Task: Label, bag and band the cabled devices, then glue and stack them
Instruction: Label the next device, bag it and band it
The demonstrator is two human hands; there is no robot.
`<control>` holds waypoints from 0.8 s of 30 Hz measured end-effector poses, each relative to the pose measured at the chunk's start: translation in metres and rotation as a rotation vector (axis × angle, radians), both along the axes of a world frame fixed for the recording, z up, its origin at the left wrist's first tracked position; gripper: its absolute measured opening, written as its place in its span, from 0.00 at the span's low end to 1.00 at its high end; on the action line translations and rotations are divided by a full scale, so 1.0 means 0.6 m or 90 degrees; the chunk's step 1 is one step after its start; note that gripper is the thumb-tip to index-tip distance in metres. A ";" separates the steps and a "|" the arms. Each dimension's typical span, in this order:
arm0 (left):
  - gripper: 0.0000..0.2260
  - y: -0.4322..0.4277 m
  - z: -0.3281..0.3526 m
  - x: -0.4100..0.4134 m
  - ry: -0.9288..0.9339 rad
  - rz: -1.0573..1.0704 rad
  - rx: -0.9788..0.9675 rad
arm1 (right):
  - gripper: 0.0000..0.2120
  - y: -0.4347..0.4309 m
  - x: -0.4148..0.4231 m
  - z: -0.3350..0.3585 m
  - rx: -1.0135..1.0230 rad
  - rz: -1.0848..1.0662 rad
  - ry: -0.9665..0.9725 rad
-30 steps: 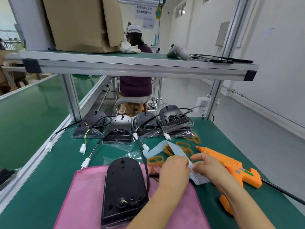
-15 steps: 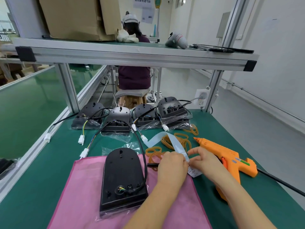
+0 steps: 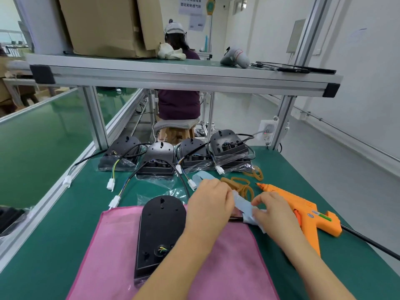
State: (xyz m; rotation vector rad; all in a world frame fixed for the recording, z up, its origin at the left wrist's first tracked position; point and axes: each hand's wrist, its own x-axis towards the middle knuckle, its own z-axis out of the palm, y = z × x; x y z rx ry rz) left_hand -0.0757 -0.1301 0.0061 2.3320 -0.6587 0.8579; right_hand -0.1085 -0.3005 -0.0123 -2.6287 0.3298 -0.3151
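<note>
Two hands work a label strip [image 3: 243, 205] at the pink cloth's [image 3: 227, 256] far right corner.
The green table [image 3: 54, 234] bears the cloth. On the cloth lies the black device [image 3: 161, 226]; the orange glue gun [image 3: 303, 211] lies just right of it. The left hand [image 3: 208, 204], fingers curled, and the right hand [image 3: 272, 215], fingertips pinched, both hold the strip. Rubber bands [image 3: 238, 185] lie beyond the cloth.

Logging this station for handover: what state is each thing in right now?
Left hand: pinches label strip
Right hand: pinches label strip
Label strip: lifted, between both hands
Black device: flat on pink cloth
Glue gun: lying on its side, untouched
Rubber bands: loose pile
Rear devices: four, bagged, in a row
</note>
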 end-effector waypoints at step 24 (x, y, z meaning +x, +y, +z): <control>0.09 0.214 0.017 0.001 -0.310 -0.102 0.257 | 0.13 0.191 0.028 0.049 0.795 0.152 0.326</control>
